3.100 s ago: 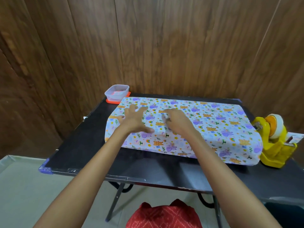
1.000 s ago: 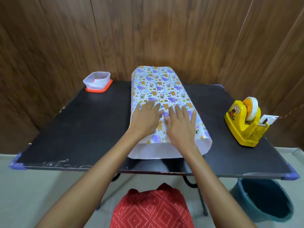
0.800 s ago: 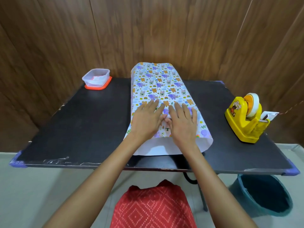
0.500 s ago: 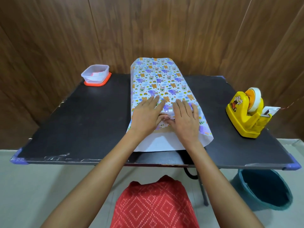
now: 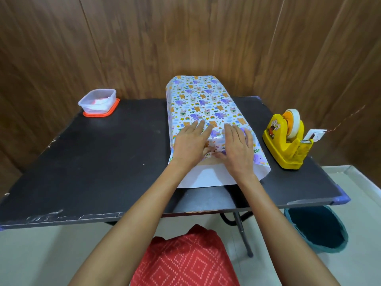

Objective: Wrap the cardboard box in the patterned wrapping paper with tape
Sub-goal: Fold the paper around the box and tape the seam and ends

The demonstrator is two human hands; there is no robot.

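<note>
A: Two grips are resting on the paper (image 5: 206, 100). Are we reading that right?

B: We are. The left grip (image 5: 190, 144) and the right grip (image 5: 237, 149) are lying side by side on the near part of the top. Their fingers are straight and flat, pressing down and pinching nothing.

A: And the thumbs?

B: We are seeing them turning inward toward each other at the near edge. We cannot tell whether they are tucking under the paper.

A: Where is the box (image 5: 208, 162) sitting?

B: It is lying inside the paper, in the middle of the surface (image 5: 103, 162), running away from us toward the wall. We are catching only a tan sliver of it at the open near end, between the wrists.

A: How is the paper lying?

B: It is covering the top, with a seam running lengthwise down the middle. Its white underside is spreading out on the surface just in front of the box.

A: What else are we seeing?

B: A yellow dispenser (image 5: 286, 145) is standing to the right, near the paper but apart from it. A clear tub (image 5: 99, 102) is sitting on an orange lid at the far left corner. A bin (image 5: 315, 230) is standing on the floor at the right, and a red cloth (image 5: 185, 261) is showing below the near edge.
</note>
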